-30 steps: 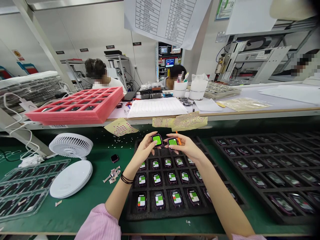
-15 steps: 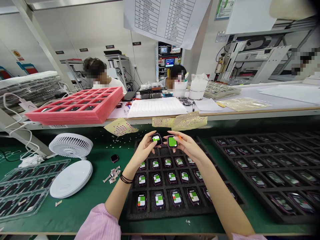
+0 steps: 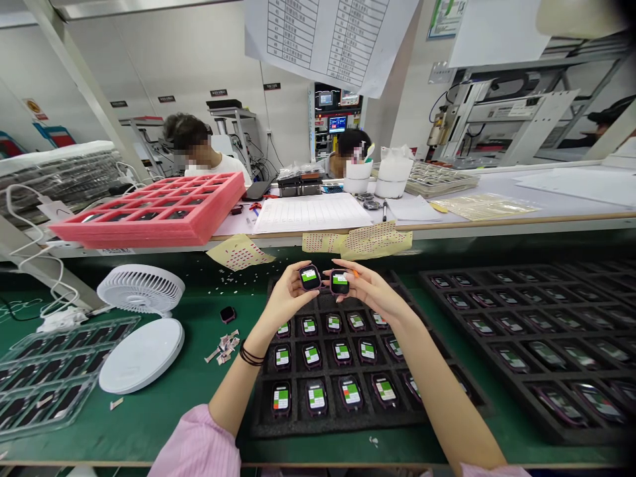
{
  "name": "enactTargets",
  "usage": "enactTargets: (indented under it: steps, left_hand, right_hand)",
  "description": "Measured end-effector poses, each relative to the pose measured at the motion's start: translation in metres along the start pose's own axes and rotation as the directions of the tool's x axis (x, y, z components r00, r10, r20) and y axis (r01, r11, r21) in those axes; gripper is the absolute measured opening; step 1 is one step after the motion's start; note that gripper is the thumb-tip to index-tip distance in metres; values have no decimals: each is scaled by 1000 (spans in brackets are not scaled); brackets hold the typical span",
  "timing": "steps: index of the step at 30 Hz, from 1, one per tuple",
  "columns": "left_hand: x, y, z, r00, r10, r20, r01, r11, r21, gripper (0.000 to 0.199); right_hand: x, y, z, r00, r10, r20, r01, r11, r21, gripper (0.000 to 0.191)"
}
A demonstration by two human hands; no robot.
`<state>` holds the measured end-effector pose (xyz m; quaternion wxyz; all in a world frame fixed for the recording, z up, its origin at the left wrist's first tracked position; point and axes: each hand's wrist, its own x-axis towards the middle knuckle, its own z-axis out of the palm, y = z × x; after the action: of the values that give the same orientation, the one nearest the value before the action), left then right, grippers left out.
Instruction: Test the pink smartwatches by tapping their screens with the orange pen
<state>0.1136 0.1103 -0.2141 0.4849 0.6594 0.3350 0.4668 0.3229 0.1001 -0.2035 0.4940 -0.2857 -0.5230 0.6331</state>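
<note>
1. The left hand (image 3: 285, 296) is pinching a square black smartwatch with a green-and-white screen (image 3: 310, 277) between thumb and fingertips, and the right hand (image 3: 370, 289) is pinching a second square black smartwatch (image 3: 340, 282) the same way. The two watches are hanging just apart, above the top of the tray below.
2. A slim orange tool (image 3: 356, 273) is poking out from among the right hand's fingers, mostly hidden.
3. A black foam tray (image 3: 260, 424) is lying under both forearms, its rows of pockets holding matching watches. A second black foam tray (image 3: 527, 424) is sitting to the right, also filled with watches.
4. A white desk fan (image 3: 142, 289), a round white disc (image 3: 142, 356), a loose dark watch (image 3: 228, 315), paper scraps (image 3: 222, 348) and stacked clear plastic trays (image 3: 54, 371) are occupying the left side.
5. A green work mat (image 3: 149, 424) is covering the bench, with tan sticker sheets (image 3: 376, 240) lying along its far edge.
6. Beyond it, a raised white shelf (image 3: 571, 185) is carrying a stacked pink foam tray (image 3: 149, 215) and a ruled paper form (image 3: 311, 213).
7. Two co-workers (image 3: 191, 142) are sitting across the room, and a paper chart (image 3: 328, 33) is hanging overhead.
</note>
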Motion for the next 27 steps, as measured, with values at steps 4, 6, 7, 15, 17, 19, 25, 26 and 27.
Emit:
enactTargets:
  steps: [4,6,7,15,17,19,25,26,27]
  left_hand:
    - [-5,8,4,993,103,60,-114,970,214,48]
    - [-6,11,7,975,197,100,-220,902,372,45]
    - [-7,11,8,963,242,121,-270,854,445,44]
    - [-4,-6,14,909,343,236,-392,514,763,47]
    - [-3,-6,14,898,363,249,-407,467,785,47]
    - [-3,-3,12,876,410,253,-437,454,777,47]
    - [-7,8,10,807,546,225,-532,510,676,51]
    - [-8,9,10,799,555,231,-549,517,657,51]
    - [-8,10,10,793,561,239,-562,523,641,52]
  right_hand:
    - [0,2,5,998,43,-36,-43,999,-15,38]
    - [0,4,7,998,54,-34,-55,998,-40,40]
    - [-1,5,8,998,60,-33,-62,997,-54,41]
    - [-4,15,18,993,102,-66,-113,973,-199,54]
    - [-4,15,17,996,80,-28,-84,975,-208,57]
    - [-5,13,16,998,54,8,-51,977,-208,58]
    - [-5,5,8,975,113,191,-91,988,-121,49]
    - [-5,5,7,965,133,224,-112,988,-103,48]
    - [-6,5,7,959,143,246,-124,988,-89,48]
